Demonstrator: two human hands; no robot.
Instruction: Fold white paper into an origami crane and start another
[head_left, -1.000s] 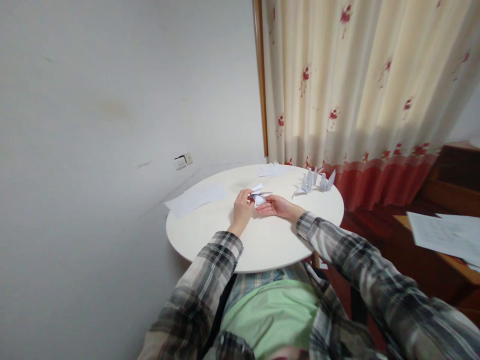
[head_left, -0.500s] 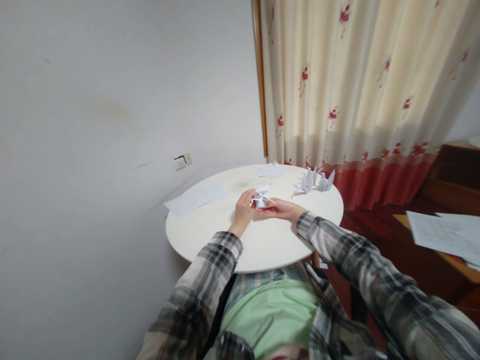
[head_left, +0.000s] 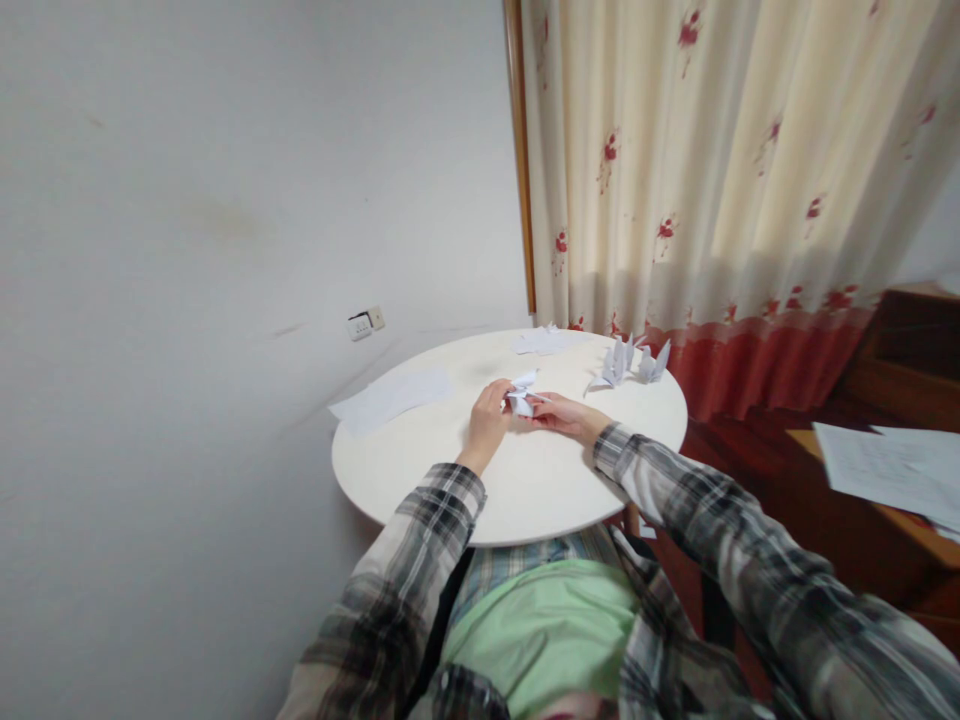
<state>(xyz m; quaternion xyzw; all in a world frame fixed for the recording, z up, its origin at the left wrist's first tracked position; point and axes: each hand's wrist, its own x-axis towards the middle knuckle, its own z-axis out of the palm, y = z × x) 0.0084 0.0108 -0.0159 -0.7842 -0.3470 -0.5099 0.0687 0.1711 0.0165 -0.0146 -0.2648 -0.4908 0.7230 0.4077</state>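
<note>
I see my left hand (head_left: 487, 420) and my right hand (head_left: 561, 414) close together over the middle of the round white table (head_left: 450, 480). Both pinch one small folded paper (head_left: 521, 397) in their fingers, just above the top. Two paper birds (head_left: 628, 362) stand at 2 o'clock from it. A flat sheet (head_left: 390, 397) lies at 9 o'clock

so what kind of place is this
Most likely a room in a home: a round white table by a plain wall, a long cream curtain with red flowers, and a brown wooden desk. The left hand and right hand hold a small folded white paper.
</note>
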